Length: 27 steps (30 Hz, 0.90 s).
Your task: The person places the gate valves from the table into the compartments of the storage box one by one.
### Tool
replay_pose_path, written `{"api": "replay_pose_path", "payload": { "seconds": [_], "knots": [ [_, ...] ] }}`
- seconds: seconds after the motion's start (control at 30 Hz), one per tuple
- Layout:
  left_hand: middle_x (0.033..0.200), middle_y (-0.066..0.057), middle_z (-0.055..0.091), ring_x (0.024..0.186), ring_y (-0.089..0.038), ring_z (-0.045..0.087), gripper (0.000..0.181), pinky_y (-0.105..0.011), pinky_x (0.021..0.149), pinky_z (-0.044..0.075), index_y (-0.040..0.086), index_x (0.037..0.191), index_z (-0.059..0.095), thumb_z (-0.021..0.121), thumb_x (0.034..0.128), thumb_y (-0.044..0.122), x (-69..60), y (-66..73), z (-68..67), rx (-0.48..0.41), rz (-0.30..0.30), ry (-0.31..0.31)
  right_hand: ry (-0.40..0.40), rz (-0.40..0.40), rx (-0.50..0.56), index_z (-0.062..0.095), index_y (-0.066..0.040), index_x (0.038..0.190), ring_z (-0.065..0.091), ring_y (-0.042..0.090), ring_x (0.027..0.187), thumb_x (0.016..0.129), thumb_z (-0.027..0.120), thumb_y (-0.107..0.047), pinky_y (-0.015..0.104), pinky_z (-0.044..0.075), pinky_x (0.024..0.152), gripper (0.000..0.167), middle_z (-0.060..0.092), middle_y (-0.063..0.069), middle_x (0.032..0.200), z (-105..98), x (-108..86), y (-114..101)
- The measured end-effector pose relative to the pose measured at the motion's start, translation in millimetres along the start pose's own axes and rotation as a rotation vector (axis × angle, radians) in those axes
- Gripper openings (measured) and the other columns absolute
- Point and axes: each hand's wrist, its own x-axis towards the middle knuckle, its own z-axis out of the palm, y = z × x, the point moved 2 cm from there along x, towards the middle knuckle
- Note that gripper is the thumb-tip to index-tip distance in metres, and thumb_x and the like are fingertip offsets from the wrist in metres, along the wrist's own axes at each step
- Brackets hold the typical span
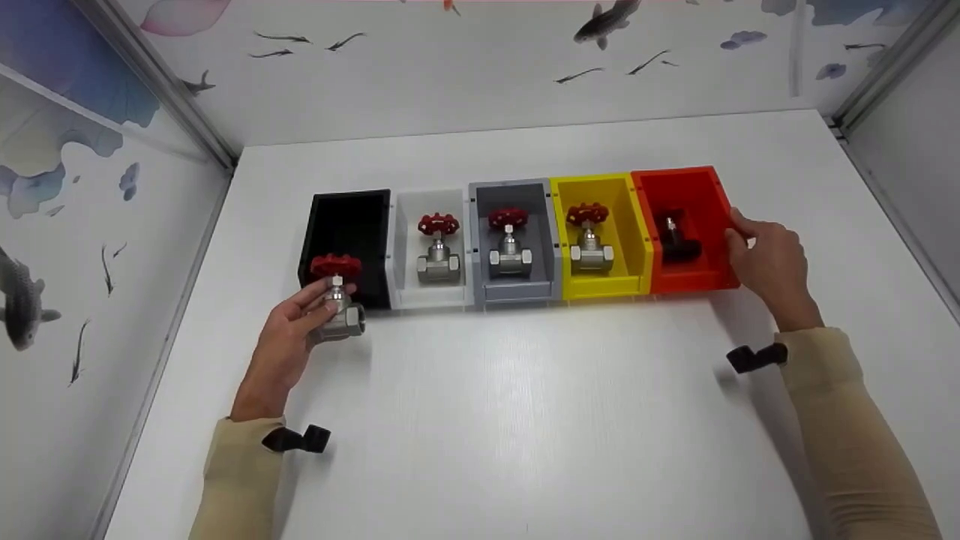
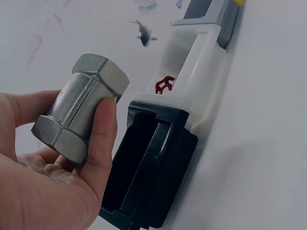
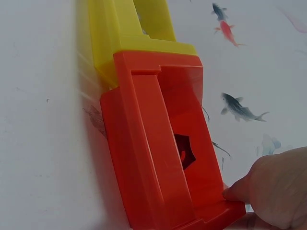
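My left hand (image 1: pixel 283 337) grips a metal gate valve (image 1: pixel 345 322) with a red handwheel, raised at the front of the black bin (image 1: pixel 349 214). In the left wrist view, fingers and thumb wrap the valve's silver body (image 2: pixel 79 105); its handwheel is hidden there. At the far right, my right hand (image 1: pixel 776 259) pinches the side wall of the red bin (image 3: pixel 153 143), thumb over the rim. A black part with a metal stem (image 1: pixel 679 244) lies inside that bin; its exact kind cannot be told.
Between the end bins stand a white bin (image 1: pixel 403 255), a grey bin (image 1: pixel 517 292) and a yellow bin (image 1: pixel 611 286), joined in a row. Each holds a red-wheeled valve, such as the one in the white bin (image 1: pixel 439 262). Printed panels (image 1: pixel 465 82) border the white table (image 1: pixel 510 420).
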Motion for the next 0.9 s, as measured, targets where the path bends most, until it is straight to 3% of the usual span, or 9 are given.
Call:
{"api": "replay_pose_path", "payload": {
  "seconds": [0.17,0.5,0.9],
  "knots": [
    [0.136,-0.005,0.061,0.122,-0.016,0.057,0.058,-0.028,0.093,0.052,0.004,0.153,0.034,0.057,0.1011,0.012,6.3,3.5,0.7,-0.009,-0.002,-0.003,0.006,-0.003,0.0,0.043,-0.007,0.144,0.044,0.028,0.066,0.104,0.049,-0.022,0.032,0.039,0.052,0.043,0.052,0.031,0.136,0,-0.4,-1],
    [0.118,0.007,0.07,0.116,-0.007,0.058,0.055,-0.021,0.09,0.049,0.0,0.151,0.035,0.056,0.1009,0.009,19.5,11.3,3.3,-0.075,0.001,0.011,-0.004,0.013,-0.001,0.042,-0.008,0.145,0.044,0.027,0.066,0.104,0.048,-0.024,0.032,0.039,0.052,0.044,0.052,0.03,0.137,0,1.0,1],
    [0.113,0.009,0.07,0.119,-0.01,0.055,0.054,-0.023,0.091,0.049,0.0,0.152,0.033,0.052,0.1023,0.008,32.1,16.8,6.5,-0.093,-0.018,0.031,0.011,-0.013,0.003,0.044,-0.007,0.144,0.042,0.026,0.059,0.103,0.048,-0.021,0.031,0.038,0.049,0.043,0.053,0.031,0.135,-1,-1.6,-1]
  ]
}}
